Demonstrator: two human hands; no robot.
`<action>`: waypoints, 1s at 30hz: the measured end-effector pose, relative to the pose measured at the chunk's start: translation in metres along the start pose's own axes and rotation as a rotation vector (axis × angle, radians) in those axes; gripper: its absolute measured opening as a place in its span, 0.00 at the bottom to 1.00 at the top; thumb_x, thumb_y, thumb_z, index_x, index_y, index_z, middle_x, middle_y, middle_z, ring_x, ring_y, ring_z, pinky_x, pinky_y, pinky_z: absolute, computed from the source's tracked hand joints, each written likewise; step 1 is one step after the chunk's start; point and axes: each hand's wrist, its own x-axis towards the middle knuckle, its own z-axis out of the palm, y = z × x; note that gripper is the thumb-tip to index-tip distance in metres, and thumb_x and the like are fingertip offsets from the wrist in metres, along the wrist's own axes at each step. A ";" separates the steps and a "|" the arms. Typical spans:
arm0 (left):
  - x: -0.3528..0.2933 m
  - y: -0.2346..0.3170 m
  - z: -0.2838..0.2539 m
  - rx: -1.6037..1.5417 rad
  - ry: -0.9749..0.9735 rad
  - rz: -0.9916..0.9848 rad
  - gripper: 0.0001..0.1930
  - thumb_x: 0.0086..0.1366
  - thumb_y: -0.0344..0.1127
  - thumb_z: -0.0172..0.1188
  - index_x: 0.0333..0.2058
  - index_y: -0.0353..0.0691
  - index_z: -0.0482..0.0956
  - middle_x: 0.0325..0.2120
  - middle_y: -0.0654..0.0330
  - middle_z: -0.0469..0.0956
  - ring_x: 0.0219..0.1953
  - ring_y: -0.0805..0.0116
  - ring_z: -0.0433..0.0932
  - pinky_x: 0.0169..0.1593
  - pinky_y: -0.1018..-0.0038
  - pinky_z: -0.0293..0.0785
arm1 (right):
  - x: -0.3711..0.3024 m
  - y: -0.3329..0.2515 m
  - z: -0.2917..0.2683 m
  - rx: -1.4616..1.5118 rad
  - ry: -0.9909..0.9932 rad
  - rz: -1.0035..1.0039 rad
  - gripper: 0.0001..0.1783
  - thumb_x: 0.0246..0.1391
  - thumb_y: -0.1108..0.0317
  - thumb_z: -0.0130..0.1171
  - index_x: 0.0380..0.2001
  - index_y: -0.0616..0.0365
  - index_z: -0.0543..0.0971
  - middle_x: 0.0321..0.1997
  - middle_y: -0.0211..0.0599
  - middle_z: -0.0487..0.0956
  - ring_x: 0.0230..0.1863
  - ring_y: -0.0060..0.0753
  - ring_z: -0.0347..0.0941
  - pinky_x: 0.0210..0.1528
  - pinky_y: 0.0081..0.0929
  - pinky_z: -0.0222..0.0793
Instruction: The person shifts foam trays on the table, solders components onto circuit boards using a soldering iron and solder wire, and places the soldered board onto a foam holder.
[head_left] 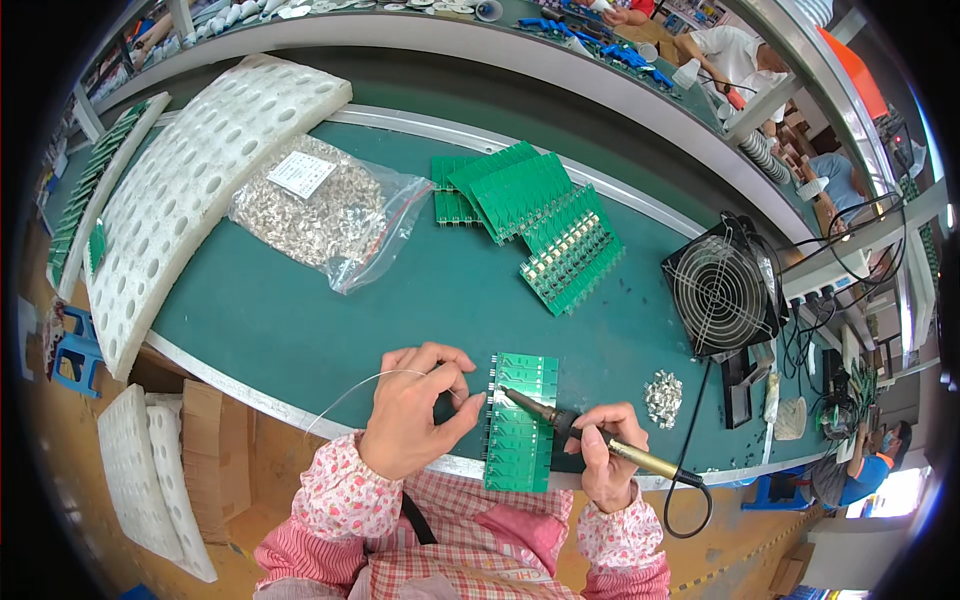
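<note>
A green circuit board panel [520, 450] lies at the front edge of the bench, a row of small metal parts along its left side. My right hand [607, 457] grips a soldering iron [640, 458], whose dark tip meets the board's upper left part. My left hand [425, 405] is at the board's left edge, thumb and fingers pinched on a thin solder wire [350, 388] that curves away to the left. Whether the wire's end touches the iron's tip is too small to tell.
Beyond the board lie stacked green panels [510, 190]. A clear bag of small metal parts [320, 215] sits beside a white foam tray with holes [200, 160]. To the right are a loose pile of metal parts [663, 398], a black fan [715, 295] and cables. Other people work farther off.
</note>
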 end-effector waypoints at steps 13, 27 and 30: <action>0.001 0.001 -0.001 -0.029 0.012 -0.012 0.10 0.52 0.30 0.66 0.22 0.41 0.71 0.37 0.62 0.77 0.41 0.64 0.74 0.51 0.67 0.60 | 0.000 -0.001 0.001 0.036 0.061 0.035 0.09 0.56 0.69 0.56 0.32 0.66 0.73 0.23 0.35 0.77 0.21 0.20 0.75 0.24 0.17 0.68; 0.002 0.002 0.002 0.022 0.012 0.006 0.11 0.51 0.30 0.66 0.20 0.42 0.70 0.37 0.63 0.77 0.40 0.64 0.74 0.50 0.67 0.60 | 0.002 -0.001 0.000 0.013 0.007 0.039 0.07 0.55 0.71 0.57 0.33 0.65 0.73 0.25 0.35 0.78 0.22 0.21 0.76 0.26 0.19 0.71; 0.002 0.001 0.002 0.023 0.014 0.003 0.11 0.51 0.30 0.66 0.20 0.42 0.70 0.37 0.63 0.77 0.40 0.64 0.74 0.50 0.67 0.60 | 0.000 0.003 0.002 0.031 0.017 0.026 0.07 0.55 0.72 0.57 0.32 0.65 0.74 0.25 0.36 0.78 0.22 0.21 0.76 0.26 0.18 0.71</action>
